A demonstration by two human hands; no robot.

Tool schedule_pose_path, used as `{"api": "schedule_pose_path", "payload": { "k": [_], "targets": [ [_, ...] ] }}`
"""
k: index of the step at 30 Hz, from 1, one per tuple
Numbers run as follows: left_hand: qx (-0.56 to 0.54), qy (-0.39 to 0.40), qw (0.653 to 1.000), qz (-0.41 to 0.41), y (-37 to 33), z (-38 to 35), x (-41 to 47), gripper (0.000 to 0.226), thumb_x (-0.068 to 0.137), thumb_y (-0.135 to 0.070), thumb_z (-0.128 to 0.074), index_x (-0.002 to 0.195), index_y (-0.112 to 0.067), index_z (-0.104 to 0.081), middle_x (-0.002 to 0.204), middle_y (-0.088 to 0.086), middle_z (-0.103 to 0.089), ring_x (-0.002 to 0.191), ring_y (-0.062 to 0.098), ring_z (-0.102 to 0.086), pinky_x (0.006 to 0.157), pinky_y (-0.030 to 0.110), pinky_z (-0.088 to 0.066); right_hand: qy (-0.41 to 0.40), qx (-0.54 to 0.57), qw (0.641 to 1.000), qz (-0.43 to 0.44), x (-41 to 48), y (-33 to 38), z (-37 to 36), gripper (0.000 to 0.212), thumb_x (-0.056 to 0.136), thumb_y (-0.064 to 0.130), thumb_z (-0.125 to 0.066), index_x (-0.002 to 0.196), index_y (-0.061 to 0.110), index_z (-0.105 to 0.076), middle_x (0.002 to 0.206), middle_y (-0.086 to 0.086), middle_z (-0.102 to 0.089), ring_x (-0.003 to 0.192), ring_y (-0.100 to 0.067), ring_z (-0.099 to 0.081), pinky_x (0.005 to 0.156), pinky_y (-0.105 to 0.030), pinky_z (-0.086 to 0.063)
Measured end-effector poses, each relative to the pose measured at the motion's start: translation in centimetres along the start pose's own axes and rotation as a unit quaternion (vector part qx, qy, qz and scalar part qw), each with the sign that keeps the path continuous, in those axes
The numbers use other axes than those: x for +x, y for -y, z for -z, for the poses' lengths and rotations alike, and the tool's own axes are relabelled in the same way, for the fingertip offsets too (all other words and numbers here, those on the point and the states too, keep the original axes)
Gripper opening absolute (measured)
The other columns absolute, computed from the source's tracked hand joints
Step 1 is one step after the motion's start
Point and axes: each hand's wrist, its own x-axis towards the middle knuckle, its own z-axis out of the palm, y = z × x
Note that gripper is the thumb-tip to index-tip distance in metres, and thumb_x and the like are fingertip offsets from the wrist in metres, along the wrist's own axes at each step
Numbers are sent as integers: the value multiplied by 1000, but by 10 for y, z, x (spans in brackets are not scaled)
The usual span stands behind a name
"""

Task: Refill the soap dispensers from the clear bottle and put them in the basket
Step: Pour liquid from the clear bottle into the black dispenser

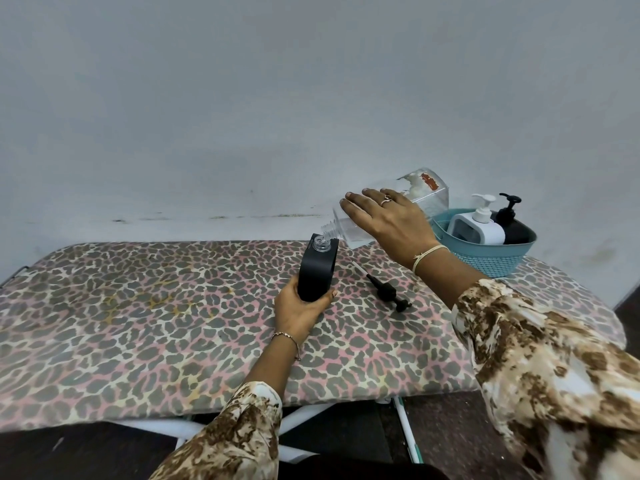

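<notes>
The left hand (298,306) grips the base of a black soap dispenser (317,268) standing on the ironing board (138,306), its open neck up. The right hand (388,220) clasps the clear bottle (427,197) from above. The bottle's long axis is nearly level, with its mouth dipping left over the dispenser's neck. A black pump (386,289) lies between the arms. The basket (485,258) at right holds two dispensers.
</notes>
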Motion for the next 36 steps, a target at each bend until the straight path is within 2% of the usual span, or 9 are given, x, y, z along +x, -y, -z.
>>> {"api": "schedule_pose_path", "payload": {
  "k": [10, 15, 19, 22, 25, 29, 31, 33, 36],
  "targets": [
    [8, 1, 1000, -10, -3, 0, -1, 50, 67, -18, -87, 108, -21, -58, 100, -3, -65, 98, 19, -65, 91, 41, -55, 11, -16, 1000, 4, 3, 0, 2, 58, 78, -4, -47, 133, 12, -54, 132, -12, -58, 111, -31, -60, 91, -40, -48],
    [8, 3, 1000, -3, -5, 0, -2, 48, 68, -17, -86, 105, -24, -56, 102, -1, -66, 94, 21, -67, 83, 41, -58, 26, -35, 999, -2, 4, -1, 7, 68, 68, -5, -53, 133, 14, -53, 126, -15, -57, 107, -31, -58, 85, -41, -49],
    [13, 1, 1000, -7, -6, 0, -4, 53, 69, -17, -85, 114, -16, -58, 99, -5, -62, 94, 16, -63, 82, 29, -56, 21, -42, 999, -3, 5, 0, 9, 71, 64, -6, -54, 131, 15, -56, 118, -14, -59, 102, -30, -59, 83, -41, -49],
    [13, 4, 1000, -8, -5, 0, -3, 54, 68, -18, -86, 115, -16, -59, 101, -4, -63, 97, 17, -63, 87, 33, -56, 26, -42, 999, 1, 5, -1, 10, 72, 64, -7, -56, 132, 16, -55, 117, -13, -60, 102, -29, -59, 84, -41, -48],
    [15, 5, 1000, -8, -5, 1, -2, 57, 69, -17, -86, 119, -12, -59, 105, -3, -63, 98, 15, -62, 89, 27, -52, 31, -43, 999, 3, 5, -1, 10, 73, 65, -8, -52, 134, 16, -53, 117, -13, -59, 102, -29, -58, 85, -41, -47],
    [17, 7, 1000, -8, -7, 1, -4, 58, 69, -17, -85, 119, -13, -58, 104, -5, -62, 96, 12, -60, 71, 10, -48, 37, -45, 998, 8, 6, -2, 11, 72, 69, -7, -43, 137, 16, -49, 120, -14, -57, 106, -31, -56, 89, -43, -46],
    [15, 7, 1000, -7, -7, 1, -4, 57, 69, -17, -85, 119, -13, -57, 103, -5, -61, 94, 11, -60, 63, 8, -46, 38, -48, 998, 10, 6, -3, 12, 72, 69, -7, -43, 137, 16, -48, 121, -14, -57, 106, -31, -56, 90, -42, -45],
    [14, 9, 1000, -7, -6, 1, -4, 56, 69, -17, -85, 118, -13, -58, 103, -5, -61, 94, 12, -60, 68, 10, -48, 35, -51, 998, 14, 7, -3, 13, 71, 70, -7, -43, 137, 17, -48, 121, -13, -57, 106, -30, -56, 89, -42, -45],
    [17, 9, 1000, -6, -4, 1, -3, 58, 69, -17, -85, 119, -12, -58, 105, -4, -62, 99, 14, -60, 87, 24, -51, 30, -56, 998, 19, 8, -4, 14, 72, 70, -8, -39, 137, 17, -47, 120, -13, -56, 106, -31, -55, 89, -42, -44]
  ]
}}
